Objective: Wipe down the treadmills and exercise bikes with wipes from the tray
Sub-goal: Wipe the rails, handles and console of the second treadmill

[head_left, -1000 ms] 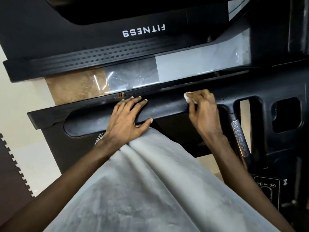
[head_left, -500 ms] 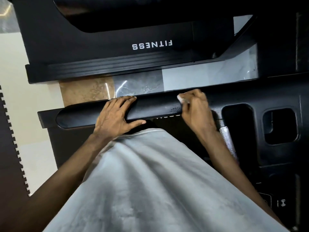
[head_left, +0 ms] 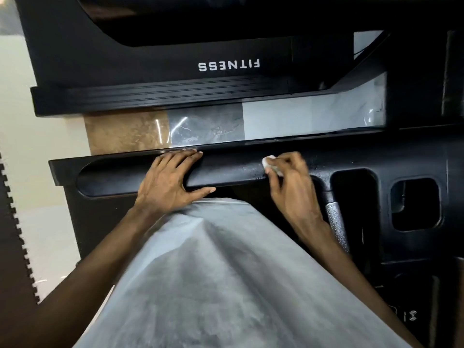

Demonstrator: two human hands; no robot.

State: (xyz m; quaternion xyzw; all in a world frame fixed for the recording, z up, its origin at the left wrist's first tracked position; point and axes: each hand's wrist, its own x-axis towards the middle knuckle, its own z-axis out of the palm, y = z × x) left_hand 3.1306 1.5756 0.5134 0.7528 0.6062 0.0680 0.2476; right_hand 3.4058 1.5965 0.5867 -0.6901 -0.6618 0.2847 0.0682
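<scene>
A black treadmill handrail bar (head_left: pixel 231 173) runs across the middle of the view. My left hand (head_left: pixel 173 182) rests on it with fingers laid straight over the top and the thumb under its near edge. My right hand (head_left: pixel 288 179) pinches a small white wipe (head_left: pixel 270 165) and presses it against the bar, to the right of the left hand. A wet smear shows on the bar beside the wipe. Beyond the bar lies the treadmill base marked "FITNESS" (head_left: pixel 228 65).
The black console (head_left: pixel 414 204) with cut-out pockets fills the right side, with a silver grip sensor (head_left: pixel 336 227) below my right wrist. Glossy floor tiles (head_left: pixel 208 128) show between bar and base. A dark interlocking mat (head_left: pixel 12 247) lies at the left. My grey shirt covers the lower middle.
My right hand with the wipe has slid a little left along the bar, nearer the left hand. The left hand stays resting on the bar. The camera view has shifted.
</scene>
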